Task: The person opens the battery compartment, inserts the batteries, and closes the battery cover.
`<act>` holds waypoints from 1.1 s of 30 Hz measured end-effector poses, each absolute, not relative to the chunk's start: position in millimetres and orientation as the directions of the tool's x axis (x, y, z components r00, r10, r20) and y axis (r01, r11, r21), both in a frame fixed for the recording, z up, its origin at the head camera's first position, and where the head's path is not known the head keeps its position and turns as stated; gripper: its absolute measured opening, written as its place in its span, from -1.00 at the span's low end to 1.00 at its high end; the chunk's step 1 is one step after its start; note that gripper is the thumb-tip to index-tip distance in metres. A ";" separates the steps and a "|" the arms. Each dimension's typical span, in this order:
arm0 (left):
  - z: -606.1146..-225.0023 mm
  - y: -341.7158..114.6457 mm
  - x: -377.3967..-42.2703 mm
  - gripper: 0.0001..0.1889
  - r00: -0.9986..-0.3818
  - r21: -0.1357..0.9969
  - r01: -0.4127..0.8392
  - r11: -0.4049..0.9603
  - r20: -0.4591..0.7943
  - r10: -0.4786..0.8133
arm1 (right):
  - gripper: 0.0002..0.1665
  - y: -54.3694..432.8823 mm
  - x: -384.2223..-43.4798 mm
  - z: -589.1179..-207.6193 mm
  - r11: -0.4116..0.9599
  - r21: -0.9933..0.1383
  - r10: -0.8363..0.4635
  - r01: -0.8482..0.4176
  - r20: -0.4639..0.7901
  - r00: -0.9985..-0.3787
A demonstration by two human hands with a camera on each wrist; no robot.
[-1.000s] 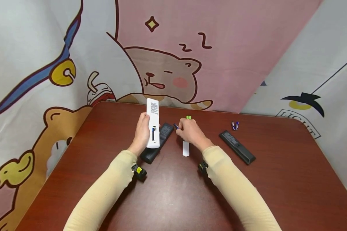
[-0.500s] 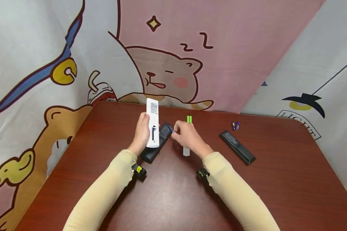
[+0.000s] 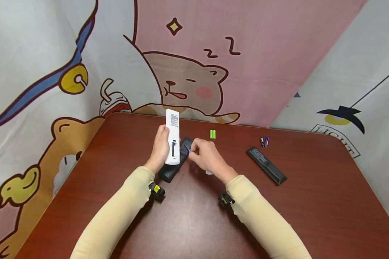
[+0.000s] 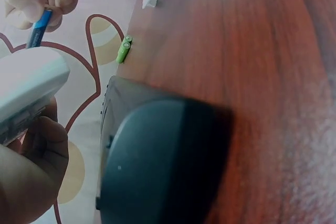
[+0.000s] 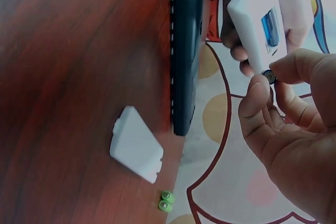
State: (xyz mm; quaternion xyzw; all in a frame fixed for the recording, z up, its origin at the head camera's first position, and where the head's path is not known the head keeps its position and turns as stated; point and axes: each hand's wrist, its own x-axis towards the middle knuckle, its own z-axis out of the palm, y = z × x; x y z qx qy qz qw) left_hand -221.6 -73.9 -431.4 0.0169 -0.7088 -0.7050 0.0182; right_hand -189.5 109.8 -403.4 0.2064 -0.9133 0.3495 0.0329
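My left hand (image 3: 159, 148) grips a white remote control (image 3: 172, 131) from its left side, held above the table with its back facing up. Its battery compartment stands uncovered, and one blue battery (image 5: 270, 27) lies inside. Just to the right, my right hand (image 3: 210, 157) pinches a blue-and-black battery (image 4: 38, 30) between thumb and fingertips, apart from the compartment. Beneath the white remote a black remote control (image 3: 171, 172) rests on the table, partly covered. The white battery cover (image 5: 136, 145) lies on the table, mostly hidden under my right hand in the head view.
Two green batteries (image 3: 212, 134) lie side by side on the brown table (image 3: 188, 223) beyond my right hand. Another black remote control (image 3: 266, 165) lies face down further right, with two purplish batteries (image 3: 264, 141) behind it. A cartoon-print cloth (image 3: 262, 54) hangs behind the table.
My right hand has moved left and nearer with the pinched battery, toward the white remote. The green batteries are now fully visible; the battery cover is more hidden. My left hand barely shifts.
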 end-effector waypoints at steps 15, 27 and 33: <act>-430.3 -71.0 -221.4 -0.64 -0.998 1.000 0.020 0.022 0.022 -0.055 | -0.84 96.2 -180.2 -401.4 0.607 -0.664 -0.391 -0.437 0.230 -0.891; -428.0 -68.9 -220.3 -0.64 -0.998 0.999 0.038 0.017 0.038 -0.044 | -0.87 87.6 -177.6 -403.0 0.589 -0.665 -0.403 -0.459 0.250 -0.880; -427.0 -67.6 -219.6 -0.65 -0.998 0.998 0.049 0.025 0.050 -0.042 | -0.89 85.5 -176.7 -406.1 0.566 -0.673 -0.396 -0.475 0.283 -0.873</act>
